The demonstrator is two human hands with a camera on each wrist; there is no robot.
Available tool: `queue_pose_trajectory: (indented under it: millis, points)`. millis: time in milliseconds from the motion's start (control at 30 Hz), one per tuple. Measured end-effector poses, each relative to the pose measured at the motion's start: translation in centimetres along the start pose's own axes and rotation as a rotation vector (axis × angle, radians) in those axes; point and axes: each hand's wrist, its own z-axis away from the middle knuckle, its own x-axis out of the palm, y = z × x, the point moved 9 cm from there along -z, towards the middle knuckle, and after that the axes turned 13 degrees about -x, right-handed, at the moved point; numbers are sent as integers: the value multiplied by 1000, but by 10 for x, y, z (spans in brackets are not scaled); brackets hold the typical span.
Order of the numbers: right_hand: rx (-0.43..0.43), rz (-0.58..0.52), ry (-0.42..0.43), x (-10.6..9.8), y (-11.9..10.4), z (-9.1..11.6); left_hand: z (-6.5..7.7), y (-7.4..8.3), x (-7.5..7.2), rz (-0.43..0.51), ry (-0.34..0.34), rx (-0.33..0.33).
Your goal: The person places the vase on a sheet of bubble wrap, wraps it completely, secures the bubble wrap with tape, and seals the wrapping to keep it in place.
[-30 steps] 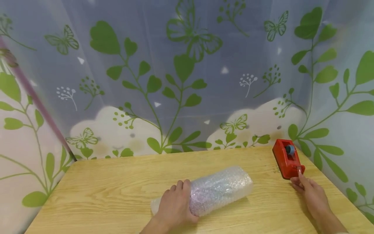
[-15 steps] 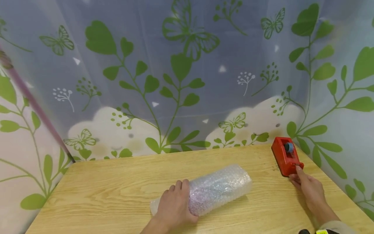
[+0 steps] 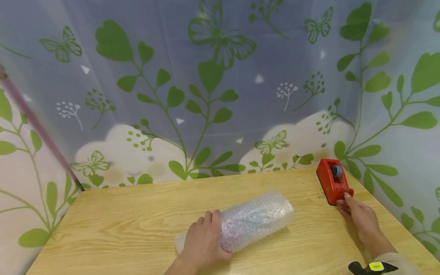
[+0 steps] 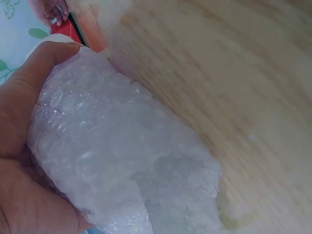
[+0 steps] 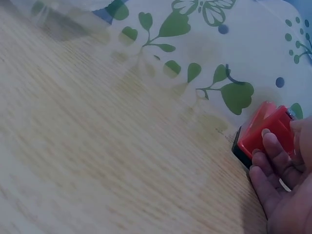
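Observation:
A roll of clear bubble wrap (image 3: 258,218) with a pinkish, shimmering content lies slantwise on the table. My left hand (image 3: 203,240) grips it near its left end, thumb on the near side and fingers over the top. In the left wrist view the bubble wrap (image 4: 117,131) fills the middle, with an open layered end. At the right, a red tape dispenser (image 3: 329,183) holds a small roll of tape (image 3: 337,171). My right hand (image 3: 363,220) is at its front, thumb at the cutter edge and fingers below, pinching the tape's end, which the fingertips mostly hide.
The wooden table (image 3: 130,217) runs back to a curtain (image 3: 165,95) printed with leaves, butterflies and clouds. The dispenser stands close to the table's right edge. A black strap with a yellow label (image 3: 376,266) shows at my right sleeve.
My right thumb has come in closer against the dispenser's cutter edge, where a short bit of clear tape showed earlier. The left hand keeps its grip on the roll. The head view has shifted slightly.

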Motion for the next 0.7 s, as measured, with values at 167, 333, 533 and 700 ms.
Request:
queue_pose_trajectory:
  millis: [167, 333, 533, 700]
  points:
    - [-1, -55, -5, 2, 0, -1, 1, -1, 1, -14, 13, 1]
    - [-52, -41, 5, 0, -3, -1, 0, 1, 0, -16, 29, 7]
    - [-26, -56, -41, 4, -5, -3, 0, 2, -2, -17, 42, 9]
    - [26, -225, -149, 10, -5, -2, 1, 0, -1, -5, 33, 12]
